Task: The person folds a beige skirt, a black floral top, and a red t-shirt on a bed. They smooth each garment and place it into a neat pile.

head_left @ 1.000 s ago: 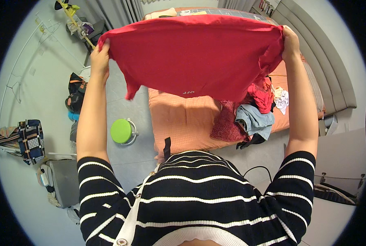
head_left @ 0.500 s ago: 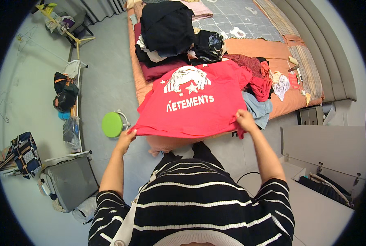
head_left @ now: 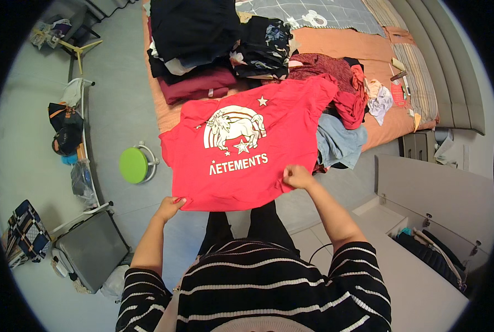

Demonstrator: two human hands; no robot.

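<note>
A red T-shirt [head_left: 291, 122] with a white horse, stars and lettering is spread out in front of me, printed side up. Its far part lies over the near edge of the bed, and the near hem hangs toward my legs. My left hand [head_left: 171, 208] pinches the left corner of the hem. At the right side of the hem, my right hand [head_left: 298, 177] is closed on the fabric. Beyond the shirt sit a stack of folded dark clothes [head_left: 194, 30] and a smaller black patterned pile [head_left: 263, 47].
Crumpled red clothes [head_left: 330, 74] and blue denim [head_left: 341, 138] lie on the orange-sheeted bed [head_left: 379, 119] to the right. A green stool [head_left: 133, 165] and a grey suitcase [head_left: 94, 249] stand left. An open storage chest [head_left: 391, 224] is at lower right.
Both hands have drawn the shirt's hem nearer to me, the right hand also moving left. The shirt's print shows flatter now. My view has shifted, with the bed piles farther left.
</note>
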